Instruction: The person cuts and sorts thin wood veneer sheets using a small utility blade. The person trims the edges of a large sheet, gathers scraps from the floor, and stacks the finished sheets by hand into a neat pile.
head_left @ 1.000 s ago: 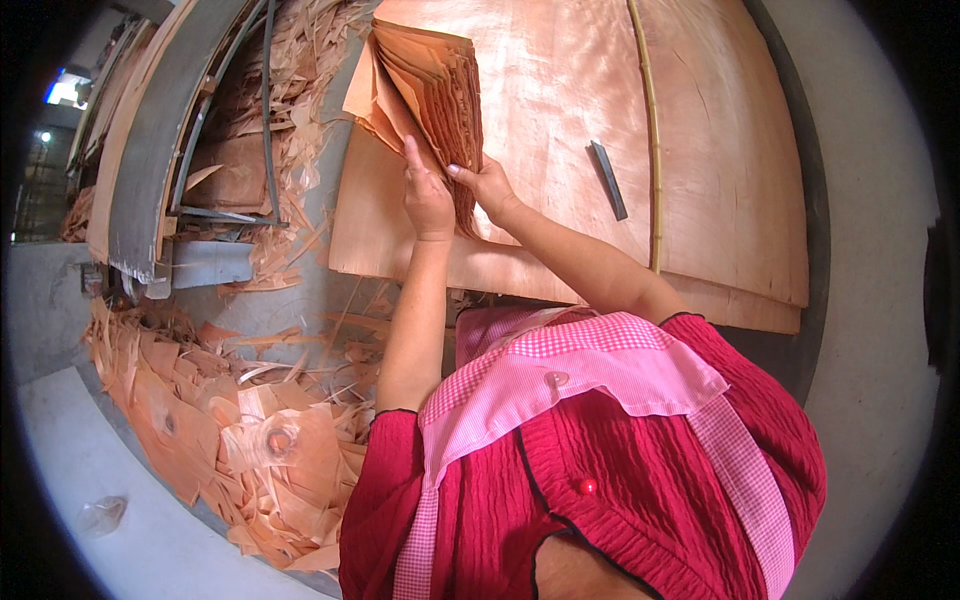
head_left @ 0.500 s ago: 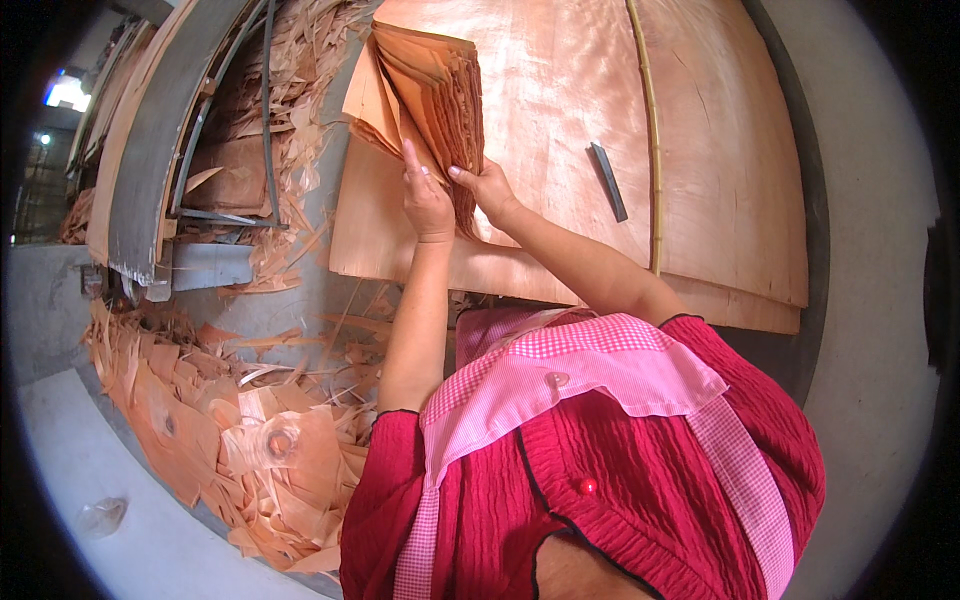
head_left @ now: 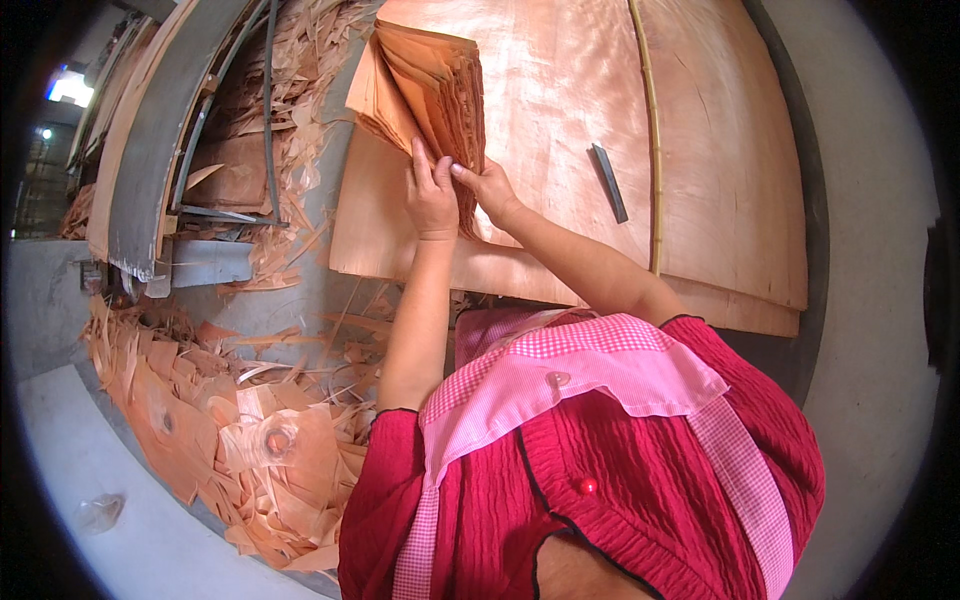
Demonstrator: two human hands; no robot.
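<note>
Both my hands hold a thick bundle of thin brown wood veneer pieces (head_left: 440,90), fanned apart like an open book. My left hand (head_left: 432,208) grips the near left part, its fingers against the sheets and its thumb near the fold. On the right, my right hand (head_left: 487,192) is closed on the edge of the bundle, thumb on top; its other fingers are hidden behind. The thumbs nearly meet. Beneath the bundle lie large pale veneer sheets (head_left: 560,110) with a smooth, shiny surface.
A dark narrow strip, perhaps a blade (head_left: 608,185), and a long bamboo stick (head_left: 655,150) lie on the sheets to the right. Veneer scraps (head_left: 240,440) heap up at the lower left. A metal frame (head_left: 270,120) stands at the far left among more scraps.
My left fingers and thumb have shifted right toward the fold. Leaves that stood apart at the bundle's left have come together. My right hand has hardly moved.
</note>
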